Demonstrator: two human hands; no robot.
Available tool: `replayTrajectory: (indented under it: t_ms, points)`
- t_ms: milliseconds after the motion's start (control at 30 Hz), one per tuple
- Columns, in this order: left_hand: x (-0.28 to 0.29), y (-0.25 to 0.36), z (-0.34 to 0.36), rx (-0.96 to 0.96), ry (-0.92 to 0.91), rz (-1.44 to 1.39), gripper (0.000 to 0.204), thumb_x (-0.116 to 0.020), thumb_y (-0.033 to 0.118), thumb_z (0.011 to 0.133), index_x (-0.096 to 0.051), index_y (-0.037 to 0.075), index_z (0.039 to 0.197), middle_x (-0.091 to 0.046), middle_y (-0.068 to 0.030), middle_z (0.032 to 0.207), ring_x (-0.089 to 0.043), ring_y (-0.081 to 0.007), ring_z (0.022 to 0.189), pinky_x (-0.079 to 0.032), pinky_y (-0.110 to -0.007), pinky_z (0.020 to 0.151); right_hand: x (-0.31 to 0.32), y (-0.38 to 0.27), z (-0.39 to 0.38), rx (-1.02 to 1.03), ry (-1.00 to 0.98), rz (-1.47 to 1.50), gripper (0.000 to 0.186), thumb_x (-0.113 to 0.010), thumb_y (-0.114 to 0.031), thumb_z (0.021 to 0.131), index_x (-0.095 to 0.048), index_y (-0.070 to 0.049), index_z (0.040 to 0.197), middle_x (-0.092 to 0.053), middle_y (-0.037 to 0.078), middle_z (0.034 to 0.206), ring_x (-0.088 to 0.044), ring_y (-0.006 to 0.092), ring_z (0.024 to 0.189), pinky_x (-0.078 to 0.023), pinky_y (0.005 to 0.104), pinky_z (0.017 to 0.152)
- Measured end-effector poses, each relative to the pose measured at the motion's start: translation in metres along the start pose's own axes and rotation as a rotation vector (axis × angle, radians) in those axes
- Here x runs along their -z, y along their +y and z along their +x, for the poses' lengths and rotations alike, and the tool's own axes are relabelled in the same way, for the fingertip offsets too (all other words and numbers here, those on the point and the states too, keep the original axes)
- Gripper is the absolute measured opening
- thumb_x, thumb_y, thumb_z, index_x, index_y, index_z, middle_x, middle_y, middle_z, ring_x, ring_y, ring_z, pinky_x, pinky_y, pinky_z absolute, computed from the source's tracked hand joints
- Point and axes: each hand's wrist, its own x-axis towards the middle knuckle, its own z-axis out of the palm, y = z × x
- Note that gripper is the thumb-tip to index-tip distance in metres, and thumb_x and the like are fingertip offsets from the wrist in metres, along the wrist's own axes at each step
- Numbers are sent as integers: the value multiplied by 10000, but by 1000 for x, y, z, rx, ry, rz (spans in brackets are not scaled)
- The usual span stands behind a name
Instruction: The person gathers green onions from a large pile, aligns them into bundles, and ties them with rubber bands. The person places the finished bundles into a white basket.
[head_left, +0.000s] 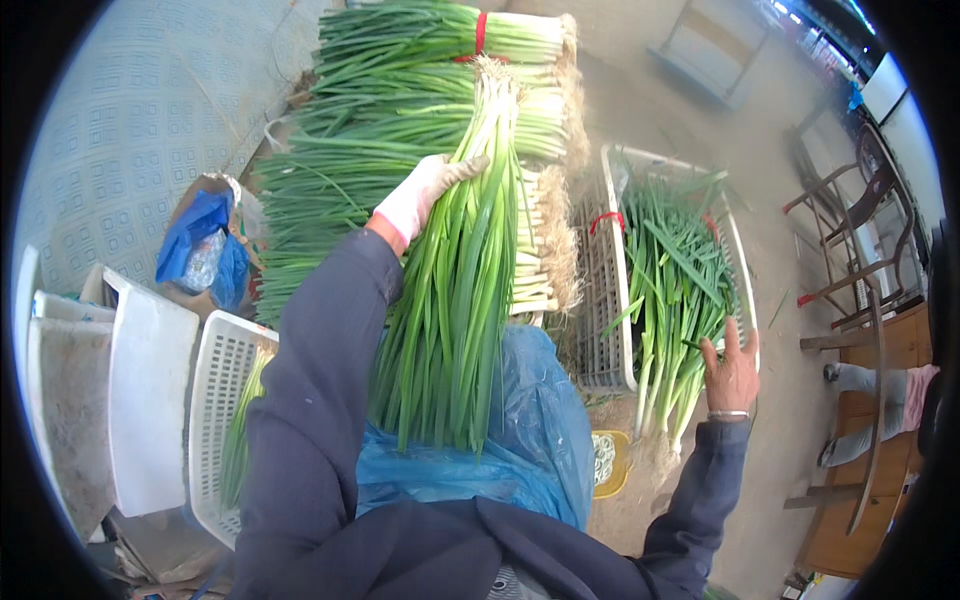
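My left hand (425, 195), in a pale glove, is closed round a bunch of green onions (450, 290). The white root ends point away from me, and the leaves hang toward my lap over a blue plastic sheet (540, 400). Bare and with its fingers spread, my right hand (733, 380) is at the near right corner of a pale plastic crate (592, 330). Loose green onions (675, 280) lie in that crate, their white ends sticking out over its near side. Behind the bunch, a large pile of green onions (370, 110) has a red tie (481, 33) round its farthest bundle.
A yellow dish (612, 478) with small white rings is on the floor beside my lap. On my left are a white crate (215, 400), white boxes (155, 380) and blue plastic bags (205, 250). Wooden furniture (875, 420) and another person's legs (855, 380) appear far right.
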Motion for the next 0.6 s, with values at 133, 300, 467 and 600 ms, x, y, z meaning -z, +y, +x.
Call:
replayTrajectory:
  t_ms: [133, 300, 467, 600]
  points:
    - [-11, 33, -40, -197, -122, -21, 671, -760, 507, 823, -596, 1, 1231, -692, -37, 1029, -667, -108, 825, -555, -255, 718, -4, -23, 37, -113, -117, 882, 499, -651, -247, 946, -520, -89, 1401, -533, 115, 1342, -625, 147, 936, -535, 329, 794]
    - [-54, 81, -109, -416, -210, 7, 774, -753, 520, 826, -514, -9, 1338, -652, -48, 1145, -625, -102, 969, -515, -259, 856, 5, -160, 104, -7, -223, 1782, 723, -483, -583, 960, -393, -101, 1491, -501, 131, 1440, -503, 263, 1304, -342, 444, 1093]
    - [-92, 97, -153, -883, 115, 226, 699, -613, 571, 914, -549, -20, 1281, -639, -144, 1136, -598, -223, 1038, -463, -342, 925, 47, -272, 80, 129, -253, 1972, 808, -519, -621, 940, -393, -5, 1449, -498, 91, 1375, -466, 187, 1237, -367, 303, 1053]
    - [-111, 120, -190, -1245, 324, 493, 636, -551, 564, 944, -541, -1, 1238, -585, -222, 1154, -558, -374, 1092, -442, -418, 948, 75, -288, 69, 202, -7, 1911, 789, -533, -653, 914, -480, 6, 1344, -566, 61, 1200, -523, 136, 1060, -441, 287, 914]
